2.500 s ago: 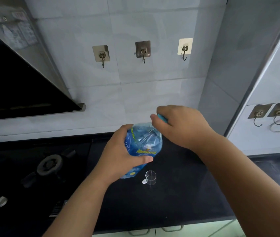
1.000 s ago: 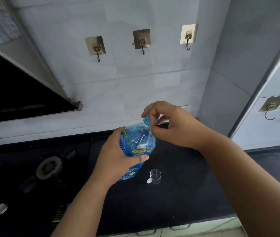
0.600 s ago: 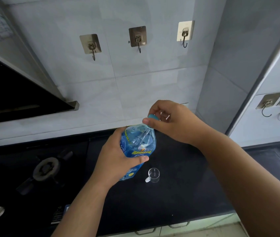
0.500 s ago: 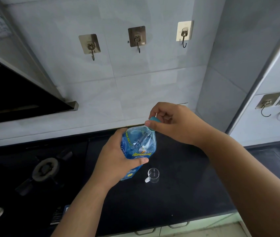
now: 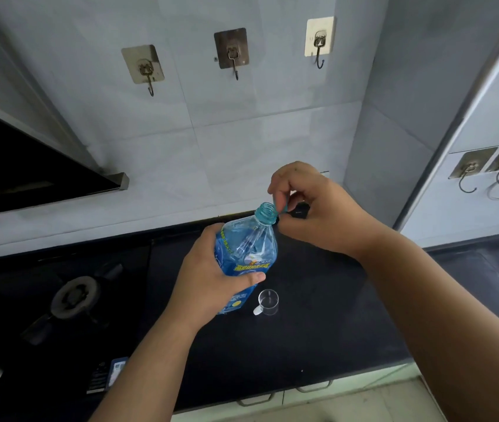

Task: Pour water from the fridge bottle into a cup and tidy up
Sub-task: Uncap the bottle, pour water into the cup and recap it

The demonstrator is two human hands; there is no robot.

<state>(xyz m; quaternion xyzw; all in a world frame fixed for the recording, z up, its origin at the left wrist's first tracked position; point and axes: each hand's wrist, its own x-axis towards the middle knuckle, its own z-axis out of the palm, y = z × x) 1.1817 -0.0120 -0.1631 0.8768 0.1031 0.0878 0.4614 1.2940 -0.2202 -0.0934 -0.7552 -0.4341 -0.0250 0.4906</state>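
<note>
A clear blue plastic water bottle [image 5: 246, 248] with a blue and yellow label is held above the black counter, tilted with its neck up and to the right. My left hand [image 5: 211, 278] grips its body. Its threaded mouth is bare. Just right of the mouth, my right hand [image 5: 312, 208] pinches the blue cap [image 5: 283, 205] between thumb and fingers. A small clear glass cup [image 5: 268, 301] with a handle stands upright on the counter, just below and right of the bottle.
A gas burner [image 5: 74, 295] sits on the black hob to the left, with knobs near the front edge. The range hood [image 5: 29, 166] hangs at upper left. Wall hooks [image 5: 231, 54] line the tiled wall. A fridge side [image 5: 486, 141] stands at right. Drawer handles run below the black counter [image 5: 318, 330].
My right hand has lifted the cap off the bottle and moved it slightly right, leaving the mouth uncovered. My left hand keeps holding the bottle in about the same place.
</note>
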